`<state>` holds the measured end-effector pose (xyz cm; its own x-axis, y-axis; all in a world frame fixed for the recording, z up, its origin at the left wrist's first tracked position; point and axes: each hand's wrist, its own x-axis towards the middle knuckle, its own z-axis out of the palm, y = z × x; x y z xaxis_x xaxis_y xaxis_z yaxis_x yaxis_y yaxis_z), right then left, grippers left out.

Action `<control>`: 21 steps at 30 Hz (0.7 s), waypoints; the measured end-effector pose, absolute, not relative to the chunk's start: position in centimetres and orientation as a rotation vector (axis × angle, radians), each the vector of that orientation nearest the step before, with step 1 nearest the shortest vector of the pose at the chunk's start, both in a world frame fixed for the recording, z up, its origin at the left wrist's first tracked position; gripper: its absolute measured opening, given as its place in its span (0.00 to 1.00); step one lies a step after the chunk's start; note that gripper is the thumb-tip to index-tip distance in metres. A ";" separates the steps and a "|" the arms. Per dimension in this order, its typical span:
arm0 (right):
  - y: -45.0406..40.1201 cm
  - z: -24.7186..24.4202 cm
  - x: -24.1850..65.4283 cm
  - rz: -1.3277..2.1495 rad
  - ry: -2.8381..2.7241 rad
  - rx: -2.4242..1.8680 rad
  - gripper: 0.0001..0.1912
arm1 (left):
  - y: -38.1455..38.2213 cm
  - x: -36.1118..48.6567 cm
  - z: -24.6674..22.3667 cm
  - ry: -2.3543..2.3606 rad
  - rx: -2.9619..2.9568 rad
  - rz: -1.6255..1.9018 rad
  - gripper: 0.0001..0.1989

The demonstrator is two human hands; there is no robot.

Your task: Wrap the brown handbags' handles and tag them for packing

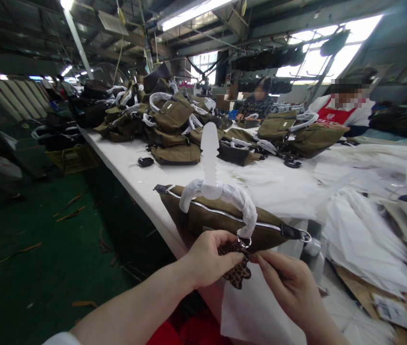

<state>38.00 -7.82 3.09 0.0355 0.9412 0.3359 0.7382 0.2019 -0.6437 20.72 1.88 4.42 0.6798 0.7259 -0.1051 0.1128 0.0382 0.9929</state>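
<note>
An olive handbag [221, 214] with a silver zipper stands at the table edge before me. White wrapping covers its arched handle [241, 196], and a white notched strip [209, 153] sticks up from it. At the handle's near end is a metal ring [243, 242], with a leopard-print charm [237, 275] hanging below. My left hand [210, 256] is closed on the charm's upper part, thumb in front. Close beside it, my right hand [288, 278] pinches something small by the ring; the fingertips hide what it is.
Several olive bags [175, 115] with wrapped handles are piled on the white table [124, 163]. White sheets [365, 239] and a cardboard piece [401, 306] lie to the right. Two people are across the table, one in a red apron [336, 115]. A yellow crate [72, 160] stands on the green floor.
</note>
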 end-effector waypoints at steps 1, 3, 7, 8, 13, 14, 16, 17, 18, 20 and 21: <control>-7.8 3.0 37.9 0.356 -1.746 -1.585 0.19 | 1.9 20.6 4.4 0.721 1.486 0.542 0.12; -7.6 2.9 37.8 0.384 -1.731 -1.585 0.19 | 1.8 20.4 4.6 0.692 1.565 0.567 0.10; -7.3 2.9 37.3 0.481 -1.683 -1.547 0.20 | 1.5 19.9 5.3 0.711 2.016 0.702 0.07; -7.2 2.9 37.1 0.517 -1.678 -1.530 0.19 | 1.4 19.9 5.5 0.727 2.117 0.728 0.07; -7.2 2.6 36.3 0.702 -1.570 -1.495 0.17 | 0.9 20.2 5.8 0.812 2.186 0.804 0.08; -7.3 2.6 36.3 0.724 -1.545 -1.482 0.18 | 0.9 20.3 5.8 0.826 2.147 0.812 0.09; -7.4 2.6 36.6 0.760 -1.524 -1.456 0.20 | 1.0 20.3 5.8 0.837 2.052 0.796 0.10; -7.5 2.6 36.7 0.757 -1.525 -1.457 0.21 | 1.1 20.2 5.8 0.834 1.988 0.759 0.11; -7.5 2.6 36.9 0.711 -1.539 -1.482 0.21 | 1.3 20.1 5.9 0.823 1.907 0.692 0.11; -7.7 2.4 37.0 0.405 -1.584 -1.590 0.18 | 2.0 19.9 6.1 0.772 1.712 0.494 0.12; -7.7 2.2 36.9 0.158 -1.599 -1.632 0.15 | 2.4 19.8 6.2 0.741 1.620 0.398 0.13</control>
